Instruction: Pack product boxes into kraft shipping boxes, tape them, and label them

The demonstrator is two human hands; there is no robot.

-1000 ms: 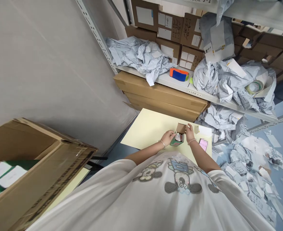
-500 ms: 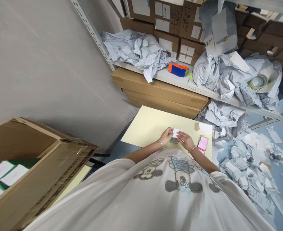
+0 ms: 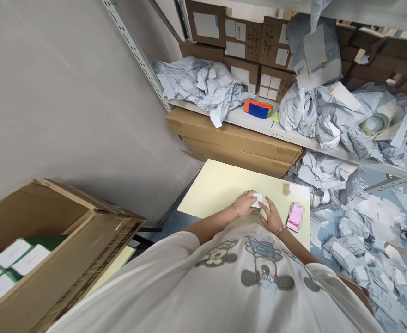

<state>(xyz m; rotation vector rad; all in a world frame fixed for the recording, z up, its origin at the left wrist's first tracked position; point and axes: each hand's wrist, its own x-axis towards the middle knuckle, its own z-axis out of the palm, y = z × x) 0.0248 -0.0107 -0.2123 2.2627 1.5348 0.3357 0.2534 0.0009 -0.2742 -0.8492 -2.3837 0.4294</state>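
A small box (image 3: 258, 200) with a white top and green side stands on the pale yellow tabletop (image 3: 220, 185), its lid closed. My left hand (image 3: 246, 203) is wrapped round the box's left side, with fingers over part of the top. My right hand (image 3: 270, 216) lies at the box's right side with its fingers spread, the fingertips at or close to the near right corner. Part of the box is hidden behind my fingers. A phone (image 3: 294, 222) with a pink screen, partly blurred out, lies right of my right hand.
A large open carton (image 3: 71, 249) at the left holds several white-topped boxes (image 3: 30, 260). White paper (image 3: 298, 190) lies at the table's back right. Behind is a metal shelf (image 3: 241, 118) with crumpled grey mailing bags (image 3: 203, 85) and an orange-blue band (image 3: 258, 109). More bags litter the floor right.
The box was open with its flap up a second ago; the lid has since been folded down. My left hand has moved round the box, and my right hand has come off its top.
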